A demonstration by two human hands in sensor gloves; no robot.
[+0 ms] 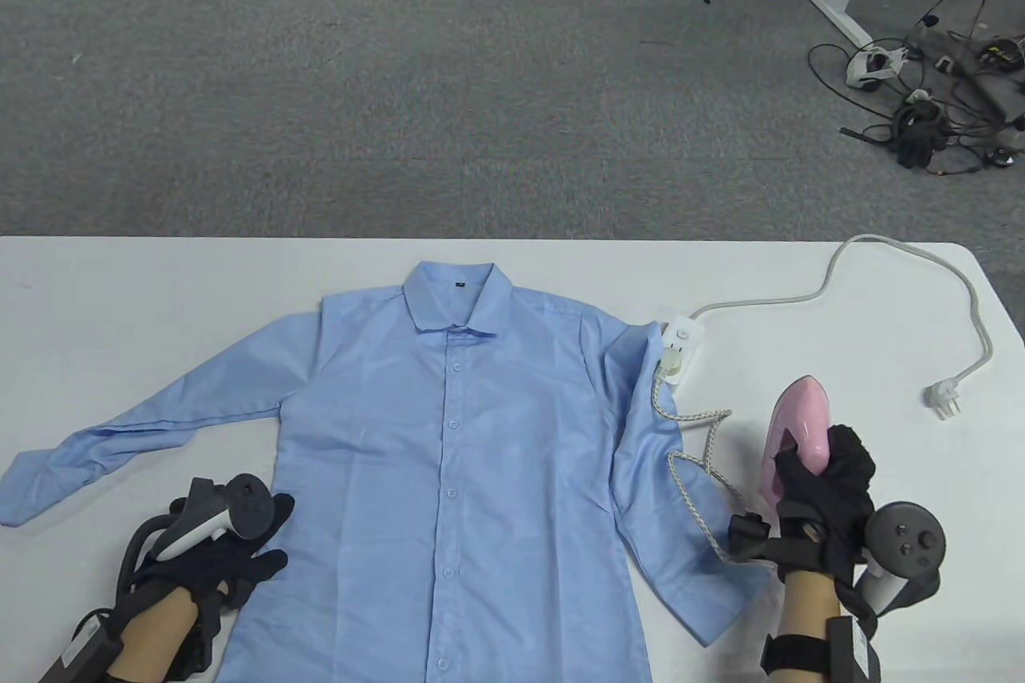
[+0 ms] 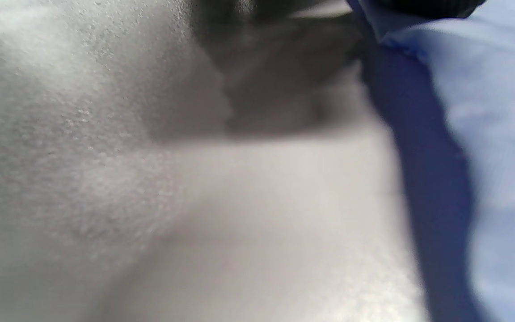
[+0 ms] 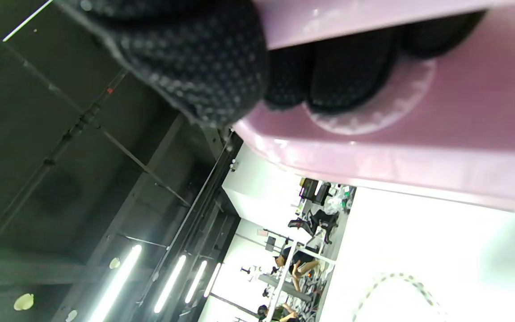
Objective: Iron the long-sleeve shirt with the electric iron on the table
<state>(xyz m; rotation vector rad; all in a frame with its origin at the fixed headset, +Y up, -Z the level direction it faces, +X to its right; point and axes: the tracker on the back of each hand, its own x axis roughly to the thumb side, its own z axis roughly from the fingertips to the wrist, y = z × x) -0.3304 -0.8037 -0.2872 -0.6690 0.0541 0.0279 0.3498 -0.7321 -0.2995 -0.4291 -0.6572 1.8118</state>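
A light blue long-sleeve shirt (image 1: 464,467) lies buttoned and face up on the white table (image 1: 120,299), its collar toward the far edge. Its left sleeve stretches out to the left; its right sleeve is folded down along the body. My right hand (image 1: 825,487) grips the handle of a pink electric iron (image 1: 793,427) to the right of the shirt; the gloved fingers (image 3: 347,80) wrap the pink handle (image 3: 418,147). My left hand (image 1: 232,563) rests flat on the table at the shirt's lower left edge, fingers touching the fabric (image 2: 499,156).
The iron's braided cord (image 1: 705,475) runs across the folded sleeve to a white power strip (image 1: 681,351) by the shirt's shoulder. The strip's own white cable (image 1: 897,275) loops to the right, its plug (image 1: 945,399) lying loose on the table. Grey carpet lies beyond the far edge.
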